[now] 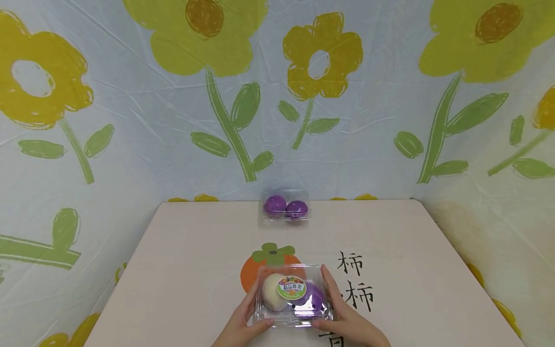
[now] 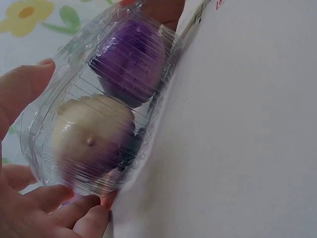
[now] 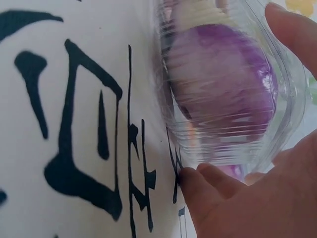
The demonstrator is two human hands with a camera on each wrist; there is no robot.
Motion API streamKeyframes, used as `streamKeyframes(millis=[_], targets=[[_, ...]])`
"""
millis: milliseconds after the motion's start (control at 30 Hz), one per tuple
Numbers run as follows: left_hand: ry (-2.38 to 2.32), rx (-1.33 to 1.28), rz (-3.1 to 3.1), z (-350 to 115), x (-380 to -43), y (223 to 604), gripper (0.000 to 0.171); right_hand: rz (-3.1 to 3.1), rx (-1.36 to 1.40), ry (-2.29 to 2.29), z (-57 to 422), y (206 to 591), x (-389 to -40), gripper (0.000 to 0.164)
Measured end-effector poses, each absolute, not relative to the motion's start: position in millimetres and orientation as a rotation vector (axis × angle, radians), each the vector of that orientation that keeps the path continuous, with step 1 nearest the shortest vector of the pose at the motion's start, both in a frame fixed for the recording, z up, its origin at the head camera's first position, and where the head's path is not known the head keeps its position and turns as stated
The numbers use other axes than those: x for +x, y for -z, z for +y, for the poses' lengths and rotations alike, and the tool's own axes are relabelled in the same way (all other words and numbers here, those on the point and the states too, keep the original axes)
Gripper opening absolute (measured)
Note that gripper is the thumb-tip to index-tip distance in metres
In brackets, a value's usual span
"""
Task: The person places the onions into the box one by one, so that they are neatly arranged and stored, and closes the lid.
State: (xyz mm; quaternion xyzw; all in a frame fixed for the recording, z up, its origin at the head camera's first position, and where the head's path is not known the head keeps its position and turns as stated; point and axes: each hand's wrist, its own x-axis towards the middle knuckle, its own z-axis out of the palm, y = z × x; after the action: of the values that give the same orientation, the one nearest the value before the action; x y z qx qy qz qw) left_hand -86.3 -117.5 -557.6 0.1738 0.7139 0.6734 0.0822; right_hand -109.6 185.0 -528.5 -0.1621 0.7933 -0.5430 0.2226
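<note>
Near the table's front, a clear plastic clamshell box [image 1: 295,320] is held between both hands. Inside it lie a cream round fruit-like piece [image 1: 273,295] at the left and a purple one [image 1: 313,300] at the right. A green-rimmed round label [image 1: 291,287] sits on the lid. My left hand [image 1: 246,314] grips the box's left side, thumb at its near edge; the left wrist view shows its fingers [image 2: 81,210] at the ribbed wall. On the other side my right hand [image 1: 342,311] grips the box likewise, fingers [image 3: 218,181] low against the ribbed end in the right wrist view.
At the table's far edge stands another clear box [image 1: 284,193] with two purple round pieces [image 1: 275,206]. The pale tabletop [image 1: 191,270] carries a printed orange persimmon [image 1: 249,274] and black characters [image 1: 359,295]. Flower-printed cloth [image 1: 368,144] encloses the back and sides.
</note>
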Motion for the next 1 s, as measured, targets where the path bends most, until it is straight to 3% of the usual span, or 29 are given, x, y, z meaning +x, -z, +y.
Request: streamKeyframes(millis=[367,633,1000], targets=[[-2.048,0.749,2.201,-119.1,-97.1,558.2,0.095,2.216,-0.623,1.562,186.6,536.8,-124.5,0.115],[-2.045,0.716,2.188,-120.7,-109.7,558.3,0.094,2.218,-0.636,1.564,184.6,537.9,-137.1,0.114],[-2.007,0.478,2.176,-123.8,-132.9,557.6,0.096,2.195,-0.607,1.610,178.3,541.1,-162.5,0.115]])
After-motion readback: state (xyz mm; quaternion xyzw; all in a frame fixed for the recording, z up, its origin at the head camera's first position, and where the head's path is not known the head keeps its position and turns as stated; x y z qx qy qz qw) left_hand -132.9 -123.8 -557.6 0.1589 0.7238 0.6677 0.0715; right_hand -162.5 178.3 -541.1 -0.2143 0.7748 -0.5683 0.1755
